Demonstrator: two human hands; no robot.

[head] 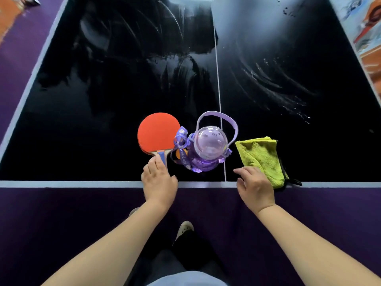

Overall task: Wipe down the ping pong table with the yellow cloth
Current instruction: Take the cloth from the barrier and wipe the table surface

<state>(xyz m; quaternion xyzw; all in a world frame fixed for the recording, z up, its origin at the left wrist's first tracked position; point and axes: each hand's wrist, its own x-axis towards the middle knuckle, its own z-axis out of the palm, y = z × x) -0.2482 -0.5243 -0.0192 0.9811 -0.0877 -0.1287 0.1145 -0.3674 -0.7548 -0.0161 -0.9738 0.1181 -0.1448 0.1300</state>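
Left hand (159, 182) at the desk (82, 124) edge — fingers (153, 164) relaxed, touching the paddle (157, 132) handle; right hand (255, 188) — fingers loosely spread, just beside the yellow cloth (260, 156).

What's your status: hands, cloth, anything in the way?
Left hand rests on red paddle handle; right hand open beside yellow cloth. Cloth folded at table edge, unheld. Paddle, purple bottle in the way.
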